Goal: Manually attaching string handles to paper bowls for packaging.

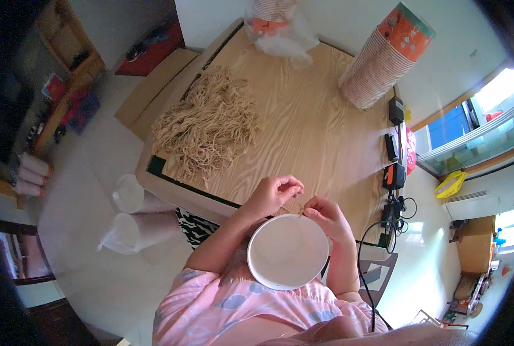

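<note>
A white round paper bucket (pixel 288 252) rests in my lap at the table's near edge, its open mouth toward me and its inside bare. At its far rim, my right hand (pixel 326 218) pinches thumb against fingers on a short bit of tan cord (pixel 300 211). Just beyond the rim to the left, my left hand (pixel 275 195) is closed in a pinch, and whatever lies between its fingertips is too small to make out. Left on the table lies a large tangled heap of tan cords (pixel 211 124).
A tall leaning stack of paper buckets (pixel 383 60) stands on the wooden table (pixel 303 109) at the far right. Another stack in clear plastic (pixel 280 34) is at the back. Black adapters and cables (pixel 393 176) line the right edge. Bagged buckets (pixel 136 230) lie on the floor at left.
</note>
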A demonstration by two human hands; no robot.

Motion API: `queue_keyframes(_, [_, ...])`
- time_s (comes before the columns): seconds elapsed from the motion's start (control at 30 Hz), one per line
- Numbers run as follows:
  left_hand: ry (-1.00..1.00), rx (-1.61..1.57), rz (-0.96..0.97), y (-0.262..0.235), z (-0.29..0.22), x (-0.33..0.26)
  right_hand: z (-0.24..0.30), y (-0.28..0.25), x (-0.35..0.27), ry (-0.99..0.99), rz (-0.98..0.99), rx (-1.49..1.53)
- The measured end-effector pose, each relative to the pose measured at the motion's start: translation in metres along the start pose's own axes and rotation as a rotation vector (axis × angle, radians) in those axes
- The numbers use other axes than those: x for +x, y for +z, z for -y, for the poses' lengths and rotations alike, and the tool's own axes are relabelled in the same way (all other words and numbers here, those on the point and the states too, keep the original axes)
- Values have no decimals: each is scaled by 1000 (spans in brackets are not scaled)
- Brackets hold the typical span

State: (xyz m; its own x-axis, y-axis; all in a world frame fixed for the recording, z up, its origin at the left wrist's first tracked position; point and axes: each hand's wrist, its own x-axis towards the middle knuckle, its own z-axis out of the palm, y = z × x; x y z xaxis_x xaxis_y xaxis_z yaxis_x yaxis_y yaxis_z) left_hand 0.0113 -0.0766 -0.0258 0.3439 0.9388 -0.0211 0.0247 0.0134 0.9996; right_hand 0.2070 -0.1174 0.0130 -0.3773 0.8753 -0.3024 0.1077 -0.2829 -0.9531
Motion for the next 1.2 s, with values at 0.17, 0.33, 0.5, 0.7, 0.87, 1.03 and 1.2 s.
queue_keyframes(0.17, [-2,-176,396,-12,-4,-8,1,10,-25,-206,-150,-273])
queue_keyframes(0.33, [82,-20,535,-21,-25,-8,42,17,-32,-379,-232,-494])
queue_keyframes(0.5, [202,31,530,-18,-27,-9,46,21,-31,-495,-177,-518])
queue_keyframes(0.7, [107,-261,197,-8,-33,-23,38,25,-40,-494,-265,-523])
queue_keyframes(0.87, [26,-64,92,13,-42,-39,27,22,-45,-458,-234,-510])
queue_keyframes(1.03, [129,87,42,16,-35,-45,10,14,-35,51,-80,-145])
queue_keyframes(1.2, [201,121,-33,17,-38,-45,3,19,-20,74,-55,314])
